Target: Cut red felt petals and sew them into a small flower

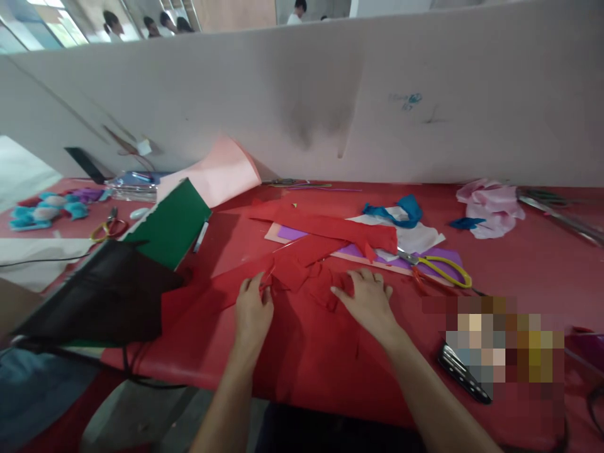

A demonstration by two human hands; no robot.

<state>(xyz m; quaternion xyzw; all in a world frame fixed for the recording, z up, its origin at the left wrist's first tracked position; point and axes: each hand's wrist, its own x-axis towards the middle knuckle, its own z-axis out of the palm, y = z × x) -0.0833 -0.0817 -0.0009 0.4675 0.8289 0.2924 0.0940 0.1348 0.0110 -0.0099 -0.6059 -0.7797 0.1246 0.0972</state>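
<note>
Both my hands rest on crumpled red fabric pieces lying on the red table. My left hand has its fingers curled and pinches a fold of the red fabric. My right hand lies palm down with fingers bent over another red piece, pressing it. A long red strip runs across a purple sheet just beyond my hands. Yellow-handled scissors lie to the right of my right hand, untouched.
Green sheet, black sheet and pink sheet lie at left. Blue ribbon and white paper sit behind the scissors, pink cloth at far right. A grey partition wall bounds the table. A black tool lies near the front right edge.
</note>
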